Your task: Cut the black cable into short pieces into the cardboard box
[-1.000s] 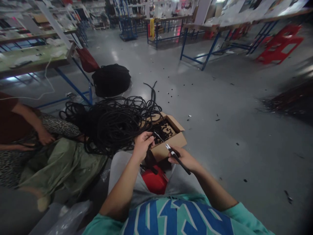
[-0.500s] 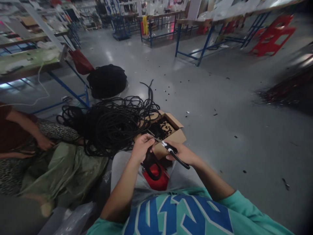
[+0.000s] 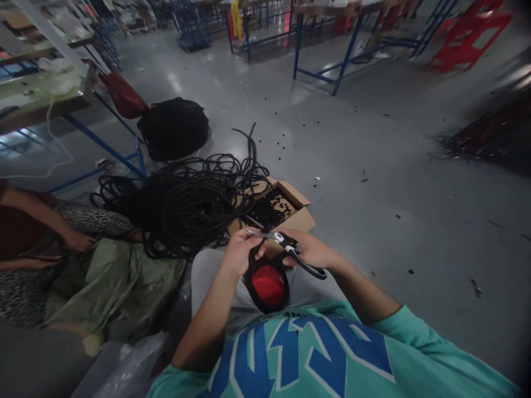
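My right hand (image 3: 311, 250) is closed around a pair of scissors (image 3: 306, 266) with black and white handles. Their blades are parted and point left, toward my left hand (image 3: 238, 253). My left hand pinches a black cord (image 3: 287, 296) close to the blades; it hangs below in a rounded loop. Behind that loop, a red object (image 3: 267, 284) lies between my legs; its kind is unclear. Just beyond both hands, an open cardboard box (image 3: 299, 220) holds many small black pieces (image 3: 269, 209).
A large tangle of black cord (image 3: 186, 204) lies left of the box, with a black bundle (image 3: 173, 128) behind it. At left sits another person (image 3: 74, 240) beside green sheeting (image 3: 120, 276). Blue-legged tables (image 3: 340, 77) and a red chair (image 3: 468, 41) stand farther off. Scraps dot the floor.
My view has tipped downward slightly. The cord under my left hand has swung into a wider, rounder loop over the red object. Both hands keep their grip, and the scissors have turned a little.
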The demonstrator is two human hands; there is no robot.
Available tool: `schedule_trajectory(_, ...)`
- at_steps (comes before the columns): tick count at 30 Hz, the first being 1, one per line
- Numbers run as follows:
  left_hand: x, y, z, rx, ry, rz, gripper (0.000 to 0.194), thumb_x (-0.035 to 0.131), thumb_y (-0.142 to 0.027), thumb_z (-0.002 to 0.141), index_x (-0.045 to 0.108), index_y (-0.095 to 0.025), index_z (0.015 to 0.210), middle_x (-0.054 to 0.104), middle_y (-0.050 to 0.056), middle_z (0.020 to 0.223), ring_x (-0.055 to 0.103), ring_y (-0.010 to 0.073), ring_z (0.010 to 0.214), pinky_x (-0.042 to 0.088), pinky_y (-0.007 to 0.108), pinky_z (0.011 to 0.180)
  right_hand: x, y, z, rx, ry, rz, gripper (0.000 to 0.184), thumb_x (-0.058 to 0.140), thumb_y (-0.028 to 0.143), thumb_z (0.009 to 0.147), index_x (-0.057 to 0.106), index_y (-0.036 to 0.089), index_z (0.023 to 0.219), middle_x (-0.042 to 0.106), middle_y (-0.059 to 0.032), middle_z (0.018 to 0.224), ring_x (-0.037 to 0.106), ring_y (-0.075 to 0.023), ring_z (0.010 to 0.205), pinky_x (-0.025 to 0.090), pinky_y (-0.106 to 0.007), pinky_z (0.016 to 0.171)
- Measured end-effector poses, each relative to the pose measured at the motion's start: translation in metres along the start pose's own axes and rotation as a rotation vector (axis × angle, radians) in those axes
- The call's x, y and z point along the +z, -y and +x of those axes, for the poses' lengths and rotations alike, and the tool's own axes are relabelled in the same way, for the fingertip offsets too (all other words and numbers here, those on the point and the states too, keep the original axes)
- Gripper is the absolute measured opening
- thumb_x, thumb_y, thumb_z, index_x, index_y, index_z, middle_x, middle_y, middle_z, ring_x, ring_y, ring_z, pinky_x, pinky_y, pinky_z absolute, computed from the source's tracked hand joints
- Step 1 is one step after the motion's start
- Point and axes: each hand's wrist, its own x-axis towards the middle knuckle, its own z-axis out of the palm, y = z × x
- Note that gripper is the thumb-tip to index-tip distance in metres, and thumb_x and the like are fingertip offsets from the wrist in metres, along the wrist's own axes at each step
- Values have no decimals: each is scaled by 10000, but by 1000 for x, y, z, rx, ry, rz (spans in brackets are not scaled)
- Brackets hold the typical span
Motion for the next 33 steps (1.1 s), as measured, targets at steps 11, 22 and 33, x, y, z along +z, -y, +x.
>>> schedule_trajectory(11,-4,0,-1,-60,76,37,317,709,-347,536,534,-99,628,559,14,561,423,49,356,241,183,320,7,7,-10,124,-55,-73,415,604,159,563,627,157,978,655,4,798,570,-170,738,409,-243,658)
schedule_trajectory(22,-5,10,-2,215,-192,781,138,598,-212,656,563,-166,781,625,16,748,583,123,662,460,257,620,20,-16,-9,205,-50,230,312,600,198,538,647,129,839,595,17,668,530,-141,651,398,-232,603)
schedule_trajectory(33,-8,-2,4,325,-170,1022,150,579,-204,669,672,-205,788,683,46,852,599,213,841,432,327,782,14,-16,2,250,1,345,444,682,238,515,600,151,942,592,-3,809,524,-145,742,407,-271,708)
